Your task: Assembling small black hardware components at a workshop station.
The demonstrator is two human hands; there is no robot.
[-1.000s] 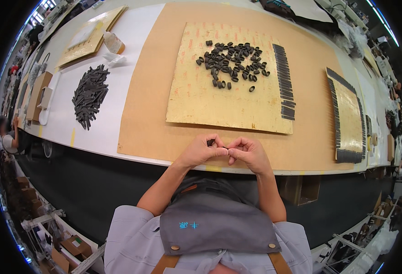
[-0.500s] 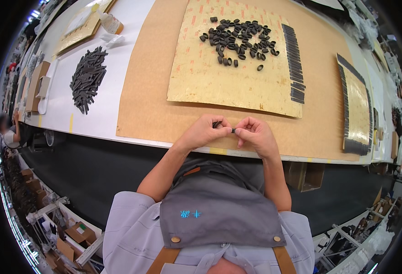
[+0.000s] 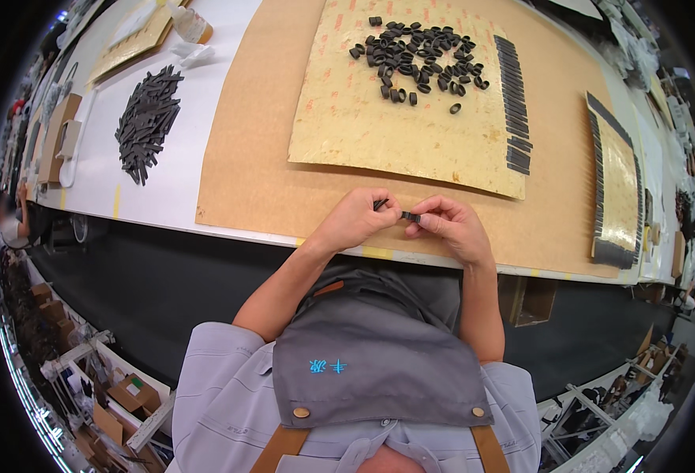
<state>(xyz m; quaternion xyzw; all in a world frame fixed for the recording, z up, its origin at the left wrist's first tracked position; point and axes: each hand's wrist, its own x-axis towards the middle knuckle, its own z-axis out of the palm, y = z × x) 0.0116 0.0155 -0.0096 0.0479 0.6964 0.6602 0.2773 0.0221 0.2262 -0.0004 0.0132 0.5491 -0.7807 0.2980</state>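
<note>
A small black strip (image 3: pixel 411 216) is pinched at both ends over the near edge of the table. My left hand (image 3: pixel 355 221) has its fingers closed on one end, and another dark strip end pokes out between those fingers. The thumb and forefinger of my right hand (image 3: pixel 454 229) grip the other end. Beyond my hands lies a yellowish board (image 3: pixel 340 130). Many short black loops (image 3: pixel 422 75) are heaped on its far part. Along the board's right edge runs a column of flat black strips (image 3: pixel 515 102).
At the left, a pile of black strips (image 3: pixel 150 122) lies on the white tabletop. Behind it are a bottle (image 3: pixel 194 27) and crumpled plastic (image 3: pixel 194 54). A second board (image 3: pixel 617 181) edged with black strips lies at the right. Another person (image 3: pixel 8 225) is at the far left.
My right hand has shifted slightly right and turned, so more of the strip shows between my hands. The table scene has moved slightly in the view.
</note>
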